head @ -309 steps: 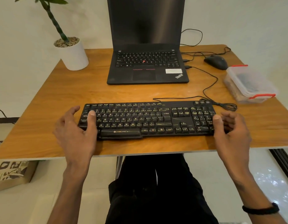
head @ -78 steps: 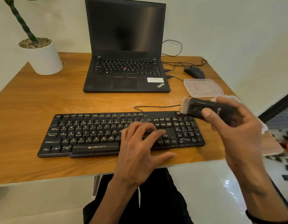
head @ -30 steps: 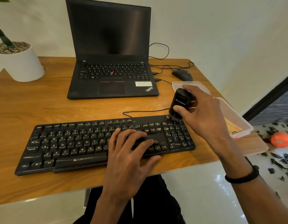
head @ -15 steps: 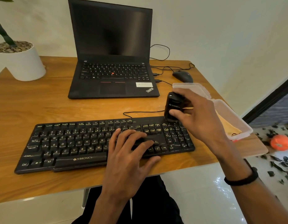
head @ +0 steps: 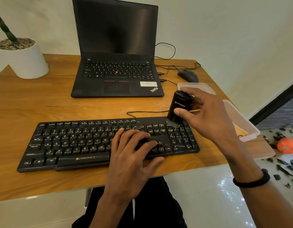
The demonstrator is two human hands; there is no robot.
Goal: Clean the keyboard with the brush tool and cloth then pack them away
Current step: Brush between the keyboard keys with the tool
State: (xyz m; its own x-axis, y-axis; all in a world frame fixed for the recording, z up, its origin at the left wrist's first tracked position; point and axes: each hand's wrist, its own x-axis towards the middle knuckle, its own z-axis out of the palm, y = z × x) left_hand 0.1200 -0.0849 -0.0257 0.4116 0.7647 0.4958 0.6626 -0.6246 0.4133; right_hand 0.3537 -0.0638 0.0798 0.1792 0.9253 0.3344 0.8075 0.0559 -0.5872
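Sweeping now: the right hand grips the black plastic brush tool, seemingly just touching down at centre-right on the black keyboard; the left hand stays flat, steadying.

A black ThinkPad laptop stood open with a dark screen at the back of the wooden desk, two cables plugged into its right side, and a black mouse lay just to the right of it. A white plant pot topped with pebbles, a green stem rising from it, sat at the desk's far left corner. On the glossy floor to the right lay an orange ball among scattered dark leaf-like scraps
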